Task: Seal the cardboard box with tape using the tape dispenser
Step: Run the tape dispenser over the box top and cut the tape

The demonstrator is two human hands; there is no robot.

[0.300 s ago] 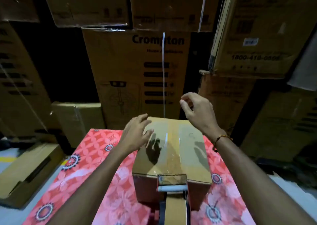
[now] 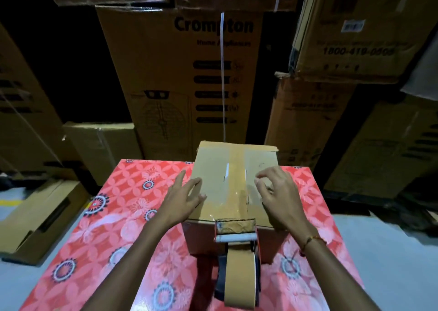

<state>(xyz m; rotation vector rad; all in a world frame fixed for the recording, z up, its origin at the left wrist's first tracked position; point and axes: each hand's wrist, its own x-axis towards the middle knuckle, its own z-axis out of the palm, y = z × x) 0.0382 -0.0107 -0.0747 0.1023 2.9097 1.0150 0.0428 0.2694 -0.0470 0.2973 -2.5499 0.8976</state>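
Note:
A small brown cardboard box (image 2: 213, 166) stands on a red flowered table (image 2: 123, 215). A strip of brown tape (image 2: 235, 187) runs along its top seam toward me. The tape dispenser (image 2: 237, 258), with its brown roll, leans against the box's near side, its toothed blade at the top edge. My left hand (image 2: 183, 199) hovers with spread fingers over the box's left top edge. Over the right part of the top is my right hand (image 2: 277, 196), fingers curled and apart. Neither hand holds anything.
Tall stacked cartons (image 2: 180, 73) form a wall right behind the table, one printed "Crompton". A flat carton (image 2: 40, 215) lies on the grey floor at the left. More cartons (image 2: 379, 149) stand at the right.
Both hands have drawn back toward me and lowered, from the box's far end to its near half. The camera view has tilted, so the box appears closer.

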